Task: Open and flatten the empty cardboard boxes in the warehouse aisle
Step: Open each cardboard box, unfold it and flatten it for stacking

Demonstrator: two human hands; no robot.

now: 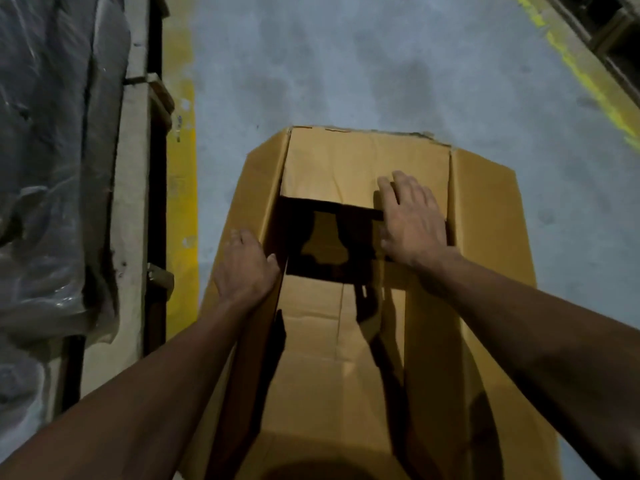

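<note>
Open cardboard box [346,358], both hands on its flaps

Open cardboard box [346,341] on grey floor [346,64]. Left hand [244,266] rests on left flap, thumb over its inner edge. Right hand [412,220] flat, fingers straight, pressing far flap. Yellow line [180,188] and wrapped pallet [52,168] at left.
</note>
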